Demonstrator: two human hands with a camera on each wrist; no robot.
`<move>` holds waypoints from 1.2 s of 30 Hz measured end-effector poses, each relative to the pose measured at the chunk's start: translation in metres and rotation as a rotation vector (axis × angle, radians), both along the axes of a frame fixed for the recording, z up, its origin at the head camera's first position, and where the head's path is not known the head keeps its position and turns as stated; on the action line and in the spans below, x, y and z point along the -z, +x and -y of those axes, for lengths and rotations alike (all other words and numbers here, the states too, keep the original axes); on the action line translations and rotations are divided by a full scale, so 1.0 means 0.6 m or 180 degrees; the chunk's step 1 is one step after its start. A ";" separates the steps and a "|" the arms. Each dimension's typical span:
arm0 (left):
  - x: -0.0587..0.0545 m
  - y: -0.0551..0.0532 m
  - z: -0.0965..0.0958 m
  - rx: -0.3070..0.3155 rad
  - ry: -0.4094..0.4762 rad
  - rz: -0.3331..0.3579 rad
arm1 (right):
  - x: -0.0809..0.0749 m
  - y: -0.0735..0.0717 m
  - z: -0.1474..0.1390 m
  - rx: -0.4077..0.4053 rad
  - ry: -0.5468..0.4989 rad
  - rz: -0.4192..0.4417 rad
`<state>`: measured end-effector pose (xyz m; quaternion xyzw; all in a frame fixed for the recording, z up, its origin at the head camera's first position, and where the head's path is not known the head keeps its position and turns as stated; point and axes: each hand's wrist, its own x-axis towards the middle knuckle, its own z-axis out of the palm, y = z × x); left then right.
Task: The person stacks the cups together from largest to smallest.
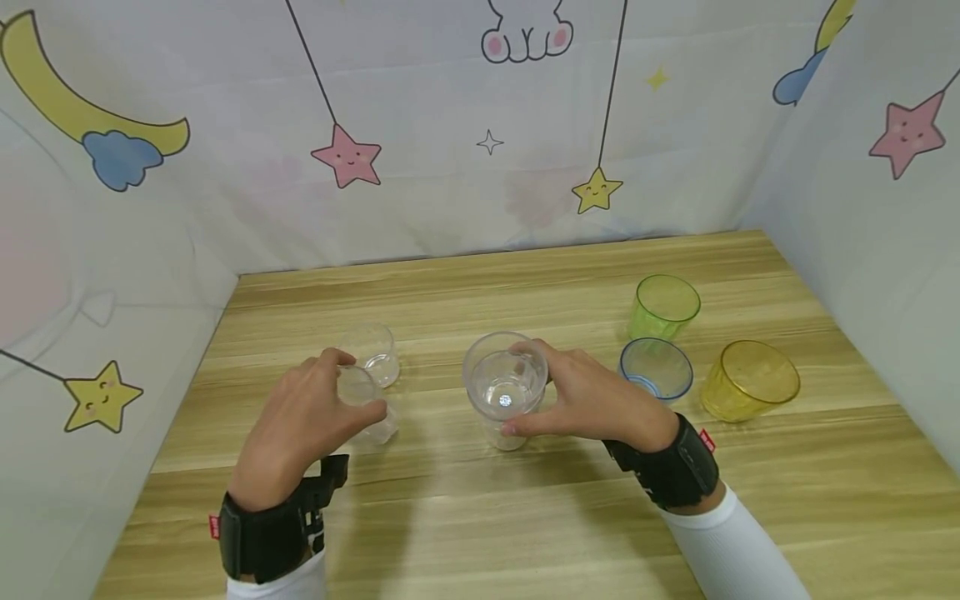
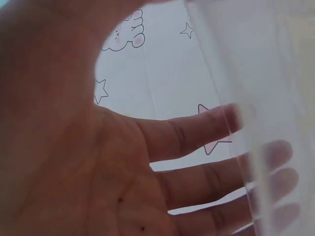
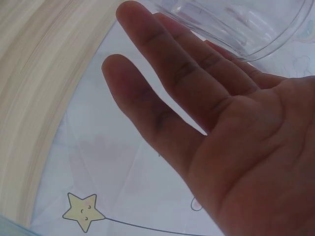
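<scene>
With thumb and fingers spread around it, my left hand (image 1: pixel 300 417) holds a clear cup (image 1: pixel 358 385) at the left of the table. In the left wrist view, the fingers (image 2: pixel 192 132) of that hand show partly through the clear wall. A second clear cup (image 1: pixel 382 362) stands just behind. Near the middle, my right hand (image 1: pixel 592 400) grips another clear cup (image 1: pixel 504 385) by its side, thumb in front and fingers behind. Clear plastic continues below it; whether that is a nested cup, I cannot tell. In the right wrist view, the outer fingers (image 3: pixel 142 98) extend apart from the cup.
To the right of my right hand stand a green cup (image 1: pixel 666 307), a blue-rimmed cup (image 1: pixel 654 367) and a yellow cup (image 1: pixel 750 382). The wood-grain table (image 1: pixel 465 525) is bounded by printed white cloth walls (image 1: pixel 450 200) at the back and sides.
</scene>
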<state>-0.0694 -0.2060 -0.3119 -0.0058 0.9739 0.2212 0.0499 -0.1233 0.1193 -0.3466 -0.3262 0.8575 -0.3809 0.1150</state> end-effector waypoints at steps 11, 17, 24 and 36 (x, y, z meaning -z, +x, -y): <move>-0.001 0.000 -0.007 0.0011 0.0044 -0.0294 | 0.000 0.000 0.000 -0.0004 -0.0001 0.0003; -0.003 0.002 -0.009 0.0059 0.0129 -0.0333 | 0.003 -0.001 0.000 0.0011 0.0022 0.0010; -0.003 -0.001 -0.013 0.0159 0.0225 -0.0504 | 0.002 0.000 0.001 0.0033 0.0034 0.0025; -0.005 0.000 -0.022 0.0276 0.0431 -0.0992 | 0.002 0.001 0.000 0.0022 0.0054 -0.0033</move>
